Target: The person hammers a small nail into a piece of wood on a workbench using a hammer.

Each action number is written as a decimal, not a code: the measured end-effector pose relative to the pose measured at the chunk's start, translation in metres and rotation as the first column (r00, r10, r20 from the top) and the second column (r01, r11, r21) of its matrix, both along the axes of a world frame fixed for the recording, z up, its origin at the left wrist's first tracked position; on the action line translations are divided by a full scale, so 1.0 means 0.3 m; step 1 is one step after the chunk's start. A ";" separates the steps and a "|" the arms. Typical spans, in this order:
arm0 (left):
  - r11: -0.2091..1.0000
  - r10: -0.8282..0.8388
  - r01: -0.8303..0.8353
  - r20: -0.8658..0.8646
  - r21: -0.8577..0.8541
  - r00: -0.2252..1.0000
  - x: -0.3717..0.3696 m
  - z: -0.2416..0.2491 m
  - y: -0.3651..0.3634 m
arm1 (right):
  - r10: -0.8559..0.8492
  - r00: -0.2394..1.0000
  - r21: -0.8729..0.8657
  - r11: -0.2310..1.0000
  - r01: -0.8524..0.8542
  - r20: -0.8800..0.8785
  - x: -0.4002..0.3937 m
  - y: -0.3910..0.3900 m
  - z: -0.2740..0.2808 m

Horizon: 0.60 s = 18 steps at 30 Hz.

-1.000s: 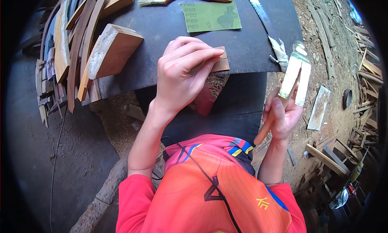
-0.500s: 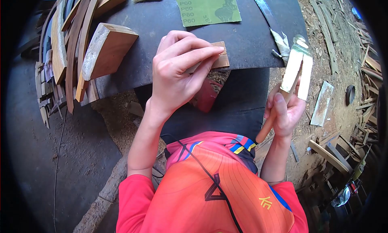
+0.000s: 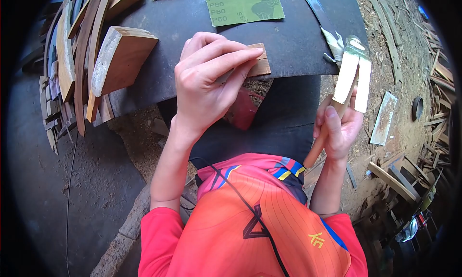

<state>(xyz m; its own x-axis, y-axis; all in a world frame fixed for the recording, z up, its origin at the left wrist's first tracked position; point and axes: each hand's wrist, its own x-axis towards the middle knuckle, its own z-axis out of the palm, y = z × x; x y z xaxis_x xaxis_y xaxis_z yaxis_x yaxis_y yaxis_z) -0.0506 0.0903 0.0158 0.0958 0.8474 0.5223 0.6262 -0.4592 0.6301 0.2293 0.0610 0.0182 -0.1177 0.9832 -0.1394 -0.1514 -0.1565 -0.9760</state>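
L hand point(image 3: 207, 84) pins small wood block point(image 3: 257, 65) on desk point(image 3: 298, 46), frame centre-top.
R hand point(image 3: 339, 130), centre-right, fingers clenched round brush handle point(image 3: 317, 149); L fingers grasping block. Green sandpaper point(image 3: 243, 5) top centre, wood offcuts point(image 3: 118, 60) upper left.

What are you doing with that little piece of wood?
A person in a red shirt sits at a dark work surface. The left hand presses a small flat wood piece at the surface's near edge. The right hand holds a wooden-handled tool off to the side, its pale blade pointing up. A green sandpaper sheet lies farther back, and curved wood pieces are stacked on the left.
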 end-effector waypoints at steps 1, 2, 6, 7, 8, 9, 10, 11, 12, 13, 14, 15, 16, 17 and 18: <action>1.000 0.001 -0.001 -0.002 0.005 1.000 0.001 -0.002 0.001 | -0.001 1.000 0.000 1.000 0.001 0.005 0.002 0.000 0.000; 1.000 0.003 -0.003 -0.003 0.009 1.000 0.001 -0.003 0.001 | 0.002 1.000 0.001 1.000 -0.002 0.001 0.003 -0.002 -0.001; 1.000 0.003 -0.003 -0.005 0.013 1.000 -0.002 -0.007 0.000 | 0.006 1.000 0.003 1.000 -0.006 -0.007 0.004 -0.004 -0.006; 1.000 0.004 -0.004 -0.005 0.016 1.000 -0.002 -0.009 0.001 | 0.006 1.000 0.002 1.000 -0.006 -0.007 0.005 -0.004 -0.006; 1.000 0.004 -0.004 -0.005 0.019 1.000 -0.002 -0.010 0.001 | 0.006 1.000 0.001 1.000 -0.006 -0.009 0.005 -0.004 -0.008; 1.000 0.006 -0.006 -0.002 0.017 1.000 -0.001 -0.009 0.001 | 0.005 1.000 0.000 1.000 -0.005 -0.011 0.005 -0.004 -0.010; 1.000 0.008 -0.008 0.001 0.014 1.000 0.001 -0.006 0.001 | 0.005 1.000 -0.001 1.000 -0.005 -0.013 0.006 -0.005 -0.010; 1.000 0.010 -0.010 0.004 0.012 1.000 0.002 -0.004 0.001 | 0.009 1.000 -0.001 1.000 -0.009 -0.017 0.006 -0.005 -0.010; 1.000 0.010 -0.011 0.005 0.012 1.000 0.003 -0.004 0.001 | 0.014 1.000 -0.001 1.000 -0.014 -0.020 0.007 -0.006 -0.009; 1.000 0.011 -0.011 0.005 0.012 1.000 0.003 -0.005 0.000 | 0.018 1.000 -0.001 1.000 -0.018 -0.024 0.007 -0.007 -0.008; 1.000 0.011 -0.011 0.006 0.013 1.000 0.003 -0.006 0.001 | 0.021 0.999 -0.002 1.000 -0.021 -0.031 0.007 -0.009 -0.010; 1.000 0.013 -0.013 0.004 0.018 1.000 0.003 -0.007 0.002 | 0.024 0.999 -0.002 1.000 -0.024 -0.037 0.008 -0.012 -0.013; 1.000 0.014 -0.014 0.002 0.022 1.000 0.002 -0.010 0.002 | 0.027 0.999 -0.003 1.000 -0.028 -0.044 0.008 -0.014 -0.016; 1.000 0.015 -0.015 0.000 0.028 1.000 0.003 -0.011 0.002 | 0.032 0.998 -0.009 0.999 -0.033 -0.046 0.008 -0.016 -0.017; 0.999 0.016 -0.016 -0.003 0.030 1.000 0.003 -0.010 0.003 | 0.037 0.998 -0.015 0.999 -0.038 -0.048 0.008 -0.019 -0.017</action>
<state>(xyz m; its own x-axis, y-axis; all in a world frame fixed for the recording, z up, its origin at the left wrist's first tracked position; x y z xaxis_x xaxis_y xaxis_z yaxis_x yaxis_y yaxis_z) -0.0497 0.0912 0.0127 0.0842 0.8327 0.5473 0.6359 -0.4678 0.6138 0.2317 0.0554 0.0131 -0.1613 0.9757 -0.1484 -0.1917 -0.1785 -0.9651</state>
